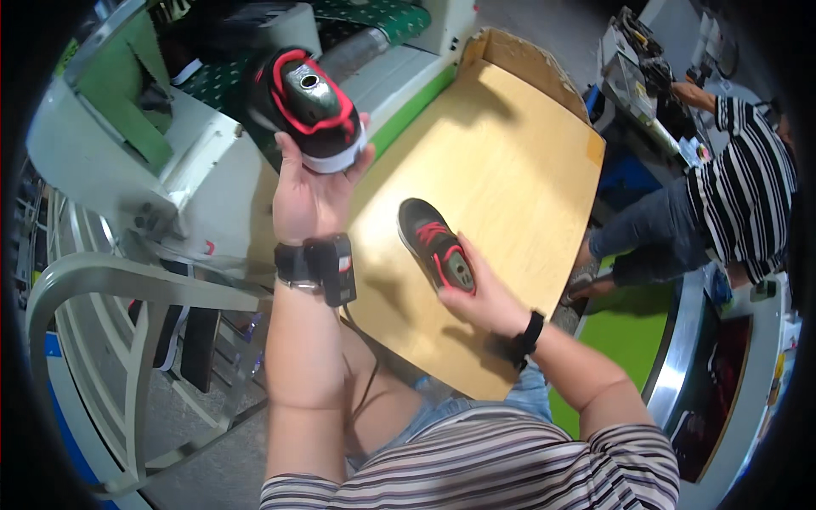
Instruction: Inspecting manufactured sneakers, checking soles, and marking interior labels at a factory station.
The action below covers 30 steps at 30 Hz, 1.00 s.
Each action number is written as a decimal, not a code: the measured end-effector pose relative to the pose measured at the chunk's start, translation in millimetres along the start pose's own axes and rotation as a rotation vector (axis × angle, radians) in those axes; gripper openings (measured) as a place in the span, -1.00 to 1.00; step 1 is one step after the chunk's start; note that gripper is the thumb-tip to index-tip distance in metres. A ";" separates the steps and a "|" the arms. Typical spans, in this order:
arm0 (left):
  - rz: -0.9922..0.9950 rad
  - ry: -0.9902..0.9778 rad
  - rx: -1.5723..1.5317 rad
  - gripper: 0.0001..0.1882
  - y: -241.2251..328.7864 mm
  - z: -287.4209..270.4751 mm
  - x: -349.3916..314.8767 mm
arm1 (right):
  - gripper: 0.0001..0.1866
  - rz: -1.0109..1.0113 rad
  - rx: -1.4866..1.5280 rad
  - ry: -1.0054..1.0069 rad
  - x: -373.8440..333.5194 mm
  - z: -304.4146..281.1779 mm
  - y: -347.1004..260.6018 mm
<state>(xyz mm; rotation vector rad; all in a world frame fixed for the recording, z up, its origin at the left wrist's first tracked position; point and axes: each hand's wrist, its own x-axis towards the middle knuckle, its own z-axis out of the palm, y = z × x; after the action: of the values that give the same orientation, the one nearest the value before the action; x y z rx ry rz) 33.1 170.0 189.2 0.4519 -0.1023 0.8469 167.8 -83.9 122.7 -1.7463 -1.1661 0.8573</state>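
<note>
My left hand (308, 200) is raised, holding a black shoe (337, 139) with red trim and a white sole. Its thumb and fingers wrap the heel end, and the toe points away. A dark, shiny shoe last (316, 95) with a round hole on top fills that shoe's opening. Lower down, my right hand (486, 297) grips a matching black shoe (425, 234) with red laces by its heel. That shoe is over the wooden tabletop (510, 170); I cannot tell whether it rests on it. Another last (459, 270) shows in its opening.
A worn cardboard edge (535, 64) borders the table's far end. To the left stand a machine with a dark green dotted belt (382, 19) and a grey metal rack (127, 280) with shoes. At right, a person in a striped shirt (744, 191) works beside a green surface (612, 340).
</note>
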 end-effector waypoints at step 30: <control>-0.153 0.154 0.077 -0.48 16.3 -31.3 -4.0 | -0.06 -0.174 -0.645 0.536 335.5 -38.5 -125.1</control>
<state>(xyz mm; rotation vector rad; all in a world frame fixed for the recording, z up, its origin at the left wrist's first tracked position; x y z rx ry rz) 15.5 189.9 165.6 0.4586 0.1064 0.7342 267.5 247.0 224.1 -2.1500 -1.2627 -0.1346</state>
